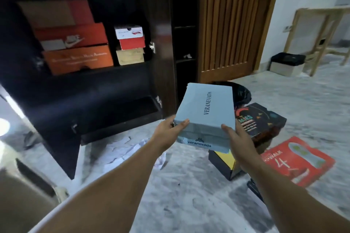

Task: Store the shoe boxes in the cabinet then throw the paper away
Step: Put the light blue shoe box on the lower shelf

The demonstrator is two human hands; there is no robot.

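Left hand [168,128] and right hand [237,143] — each grip clasps the near end of the pale blue shoe box [205,113], held mid-air at centre. Cabinet [94,89] at 10 o'clock, shelf part-filled. Risk: lid slips — only the ends are held. Crumpled paper [128,149] underfoot.

Pale blue box [206,111] – matt cardboard, smooth. Cabinet [162,24] – dark wood, glossy. Door [231,21] – brown ribbed wood, satin. Floor [189,185] – polished marble-look stone. Paper [123,149] – white, crumpled. Bin bag [242,92] – shiny black plastic.
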